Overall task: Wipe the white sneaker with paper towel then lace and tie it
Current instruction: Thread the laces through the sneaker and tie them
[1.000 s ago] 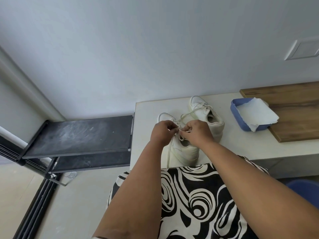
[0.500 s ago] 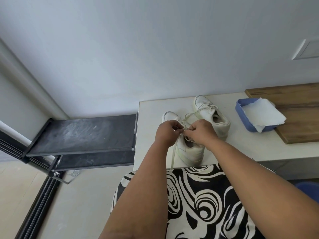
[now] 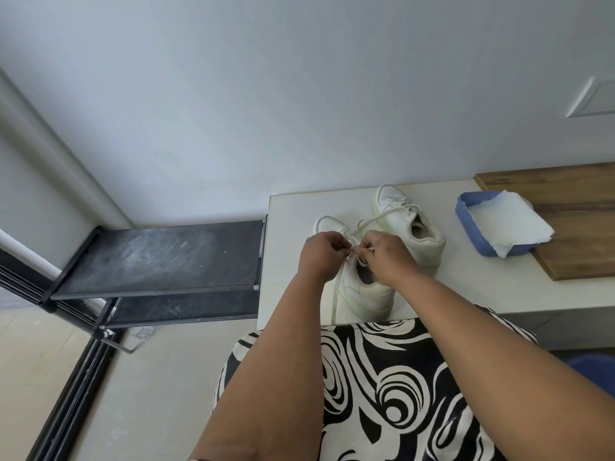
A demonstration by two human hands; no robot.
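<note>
A shallow blue rectangular tray (image 3: 466, 224) is sitting at the right of the pale worktop (image 3: 289, 261), partly on a wooden board (image 3: 572, 201), and it is holding one rumpled sheet of white paper towel (image 3: 509, 224) that is overhanging its near rim. Two white low-top sneakers are standing on the worktop. The near sneaker (image 3: 362, 291) is lying close to the front edge, toe pointing away, smooth and slightly yellowed along the sole. The far sneaker (image 3: 409, 224) is standing just beside it, laced. The left hand (image 3: 319, 254) and right hand (image 3: 382, 257) are both curling over the near sneaker's tongue, each pinching its flat pale lace (image 3: 336, 294), one strand trailing down to the worktop edge. A black-and-white swirl-patterned garment (image 3: 382, 387) is covering the lap below.
</note>
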